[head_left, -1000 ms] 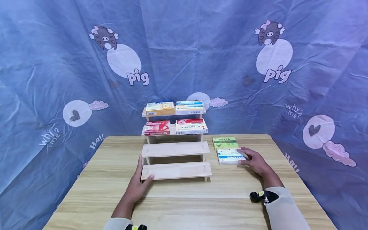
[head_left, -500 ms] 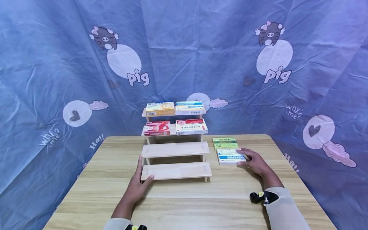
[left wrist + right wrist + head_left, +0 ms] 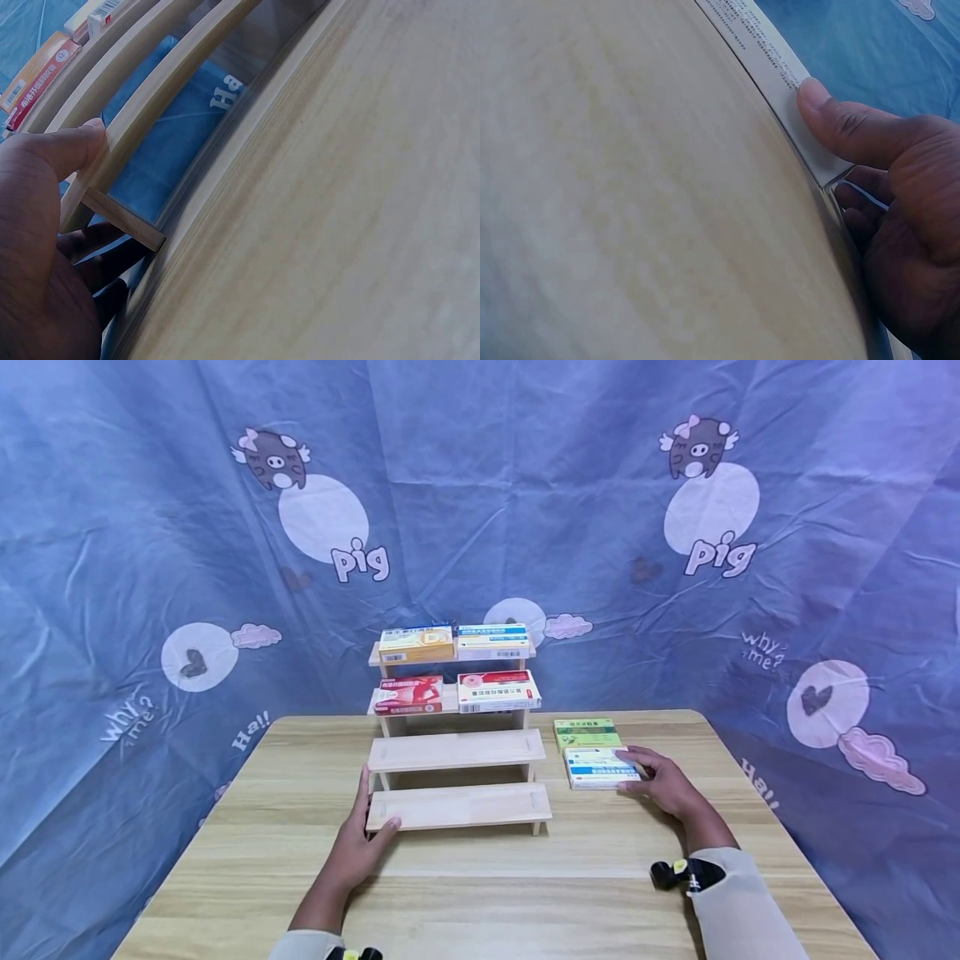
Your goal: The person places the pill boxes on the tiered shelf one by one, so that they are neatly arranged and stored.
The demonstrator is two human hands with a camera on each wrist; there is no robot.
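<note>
A tiered wooden display rack (image 3: 459, 807) stands on the table. My left hand (image 3: 356, 852) holds the left end of its lowest step; in the left wrist view the thumb (image 3: 94, 135) lies on the board's edge and the fingers reach round beside the leg. My right hand (image 3: 667, 785) pinches the right end of a white and blue medicine box (image 3: 596, 768) lying flat on the table. In the right wrist view the thumb (image 3: 840, 124) presses the box's printed side (image 3: 780, 82), with fingers curled behind its corner. A green medicine box (image 3: 587, 732) lies directly behind the white one.
On the rack's top step sit a yellow medicine box (image 3: 416, 643) and another white and blue box (image 3: 492, 641). The step below bears a pink-red box (image 3: 409, 694) and a white and red one (image 3: 498, 690). A blue printed cloth (image 3: 525, 510) hangs behind the table (image 3: 465, 910).
</note>
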